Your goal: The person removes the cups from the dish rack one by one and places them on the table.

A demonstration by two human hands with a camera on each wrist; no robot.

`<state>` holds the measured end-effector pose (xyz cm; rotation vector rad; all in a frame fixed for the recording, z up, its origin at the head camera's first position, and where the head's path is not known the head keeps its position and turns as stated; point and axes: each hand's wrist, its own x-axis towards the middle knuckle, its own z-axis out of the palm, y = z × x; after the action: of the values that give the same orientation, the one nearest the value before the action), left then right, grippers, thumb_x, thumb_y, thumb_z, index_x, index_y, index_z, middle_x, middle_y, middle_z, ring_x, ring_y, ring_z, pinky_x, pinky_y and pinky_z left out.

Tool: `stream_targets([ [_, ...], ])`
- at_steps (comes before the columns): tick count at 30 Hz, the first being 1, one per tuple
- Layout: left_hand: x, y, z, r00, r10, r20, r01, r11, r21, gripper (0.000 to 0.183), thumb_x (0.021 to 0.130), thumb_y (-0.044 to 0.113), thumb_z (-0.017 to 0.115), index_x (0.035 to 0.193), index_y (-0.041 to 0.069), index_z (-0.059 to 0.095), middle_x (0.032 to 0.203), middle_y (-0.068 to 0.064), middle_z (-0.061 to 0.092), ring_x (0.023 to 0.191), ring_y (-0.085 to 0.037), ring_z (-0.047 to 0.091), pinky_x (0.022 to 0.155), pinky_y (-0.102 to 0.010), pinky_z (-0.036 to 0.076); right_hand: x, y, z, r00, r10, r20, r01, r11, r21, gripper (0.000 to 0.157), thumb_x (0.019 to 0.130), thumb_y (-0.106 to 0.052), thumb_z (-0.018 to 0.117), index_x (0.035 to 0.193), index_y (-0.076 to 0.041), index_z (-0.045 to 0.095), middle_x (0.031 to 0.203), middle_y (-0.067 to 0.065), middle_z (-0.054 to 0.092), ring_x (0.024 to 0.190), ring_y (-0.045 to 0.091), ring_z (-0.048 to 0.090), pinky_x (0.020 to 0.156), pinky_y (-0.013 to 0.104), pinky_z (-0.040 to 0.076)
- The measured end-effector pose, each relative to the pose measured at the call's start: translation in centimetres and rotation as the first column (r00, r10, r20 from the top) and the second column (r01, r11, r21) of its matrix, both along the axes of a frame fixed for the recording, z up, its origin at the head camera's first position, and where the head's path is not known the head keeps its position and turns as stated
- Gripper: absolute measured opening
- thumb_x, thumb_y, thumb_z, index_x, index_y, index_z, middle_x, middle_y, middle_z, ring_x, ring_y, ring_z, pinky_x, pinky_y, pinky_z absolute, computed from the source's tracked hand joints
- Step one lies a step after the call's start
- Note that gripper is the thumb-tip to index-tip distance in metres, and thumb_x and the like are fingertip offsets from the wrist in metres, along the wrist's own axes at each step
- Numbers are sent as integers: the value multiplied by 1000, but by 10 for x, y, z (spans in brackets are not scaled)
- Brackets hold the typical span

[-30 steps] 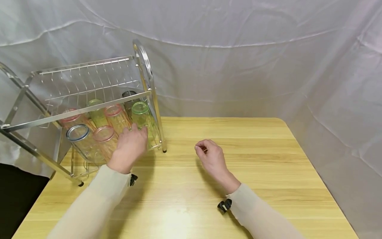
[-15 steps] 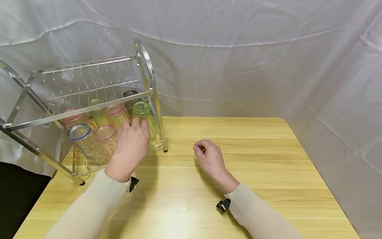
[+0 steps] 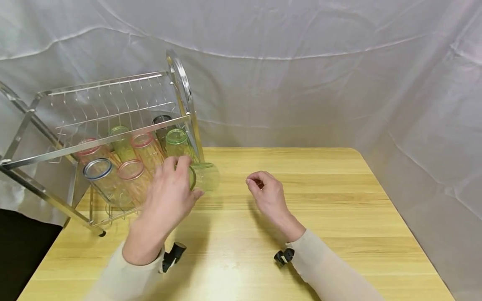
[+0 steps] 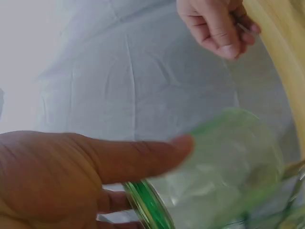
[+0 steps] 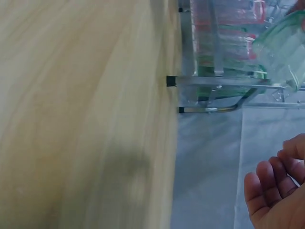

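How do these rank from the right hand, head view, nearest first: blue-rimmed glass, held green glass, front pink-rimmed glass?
1. Held green glass: in the left hand.
2. Front pink-rimmed glass: low in the rack.
3. Blue-rimmed glass: farther left.

The counter [image 3: 320,205] is of pale yellow wood with streaks of grain. It extends to the right of the metal rack [image 3: 94,143], and its far corner on that side is rounded. The rack stands directly on it, with dark feet [image 3: 102,233]. The rack's lower shelf [image 3: 116,216] carries a blue-rimmed glass [image 3: 111,184], some pink-rimmed glasses [image 3: 137,179], some green glasses [image 3: 178,145] and a dark glass [image 3: 161,136].
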<state>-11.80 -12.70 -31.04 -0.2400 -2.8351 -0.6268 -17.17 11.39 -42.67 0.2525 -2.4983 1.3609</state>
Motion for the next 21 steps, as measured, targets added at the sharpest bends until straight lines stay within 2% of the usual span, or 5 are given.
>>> stream_targets([
  [7, -18, 7, -35, 980, -63, 191, 1, 952, 305, 74, 85, 21, 90, 144, 3, 49, 143, -22, 52, 128, -42, 56, 108, -60, 48, 0, 7, 8, 986, 93, 137, -72, 986, -153, 35, 108, -34, 62, 134, -13, 69, 126, 6, 73, 110, 22, 69, 92, 38, 60],
  [10, -26, 9, -53, 963, -105, 249, -13, 902, 431, 77, 86, 22, 90, 147, 6, 47, 146, -19, 51, 127, -38, 56, 106, -56, 50, -3, 9, 7, 958, 191, 212, -130, 954, -270, 47, 107, -36, 63, 147, -11, 59, 141, 12, 65, 121, 28, 67, 98, 38, 60],
  [14, -33, 12, -74, 936, -187, 300, -33, 799, 600, 78, 86, 23, 90, 148, 11, 46, 144, -17, 54, 124, -36, 59, 99, -48, 57, -8, 13, 3, 906, 309, 290, -182, 902, -391, 59, 107, -34, 64, 158, -12, 46, 157, 15, 53, 132, 34, 62, 103, 40, 59],
  [16, -36, 13, -82, 919, -226, 322, -48, 747, 663, 78, 85, 23, 90, 149, 13, 46, 139, -16, 56, 120, -35, 61, 93, -42, 60, -9, 15, 1, 873, 376, 310, -203, 859, -471, 61, 108, -32, 61, 161, -13, 41, 161, 15, 47, 137, 35, 58, 104, 45, 58],
  [21, -39, 15, -100, 896, -273, 349, -75, 682, 727, 78, 85, 27, 90, 149, 18, 46, 136, -14, 57, 120, -33, 59, 87, -35, 58, -8, 19, 0, 780, 545, 307, -240, 714, -658, 64, 109, -30, 54, 166, -13, 31, 165, 19, 39, 141, 42, 52, 104, 59, 56],
])
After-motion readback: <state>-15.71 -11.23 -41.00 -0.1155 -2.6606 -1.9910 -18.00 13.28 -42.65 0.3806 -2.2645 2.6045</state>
